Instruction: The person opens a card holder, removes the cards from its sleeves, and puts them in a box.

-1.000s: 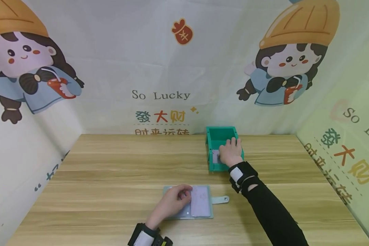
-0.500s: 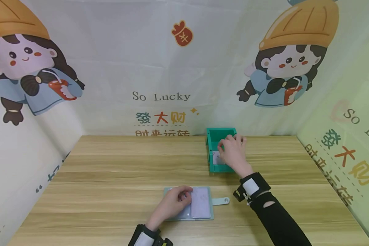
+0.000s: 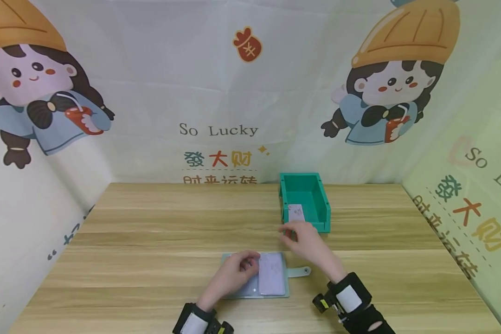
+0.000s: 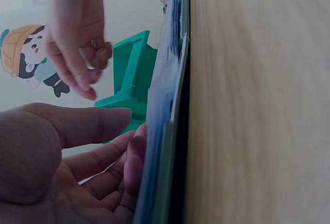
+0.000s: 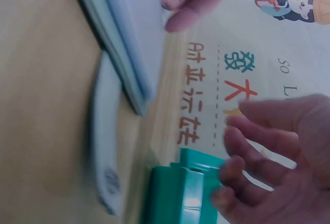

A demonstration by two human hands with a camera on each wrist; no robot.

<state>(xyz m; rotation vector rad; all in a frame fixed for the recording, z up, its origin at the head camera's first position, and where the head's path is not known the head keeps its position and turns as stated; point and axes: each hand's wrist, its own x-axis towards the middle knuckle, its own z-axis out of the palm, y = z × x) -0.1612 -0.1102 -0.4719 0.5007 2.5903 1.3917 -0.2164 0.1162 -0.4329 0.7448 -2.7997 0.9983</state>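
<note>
A small card album (image 3: pixel 272 274) with clear pocket pages and a pale blue cover lies open on the table. My left hand (image 3: pixel 236 271) rests on its left page, with loosely bent fingers touching the page edge in the left wrist view and the thumb apart from them. My right hand (image 3: pixel 306 242) hovers between the album and a green bin (image 3: pixel 318 206). Its fingers are loosely curved, and I see nothing held in them in the right wrist view (image 5: pixel 273 157). A pale patterned card (image 3: pixel 296 212) leans inside the bin's left front, partly behind the right hand.
The album's strap (image 3: pixel 299 272) with a metal snap sticks out to the right on the wooden table (image 3: pixel 158 241). Behind the table hangs a printed cloth backdrop (image 3: pixel 150 93), which also covers both sides. The bin stands near the back edge.
My right hand has come out of the green bin and moved toward me and slightly left, uncovering more of the card inside. My left hand has stayed on the album.
</note>
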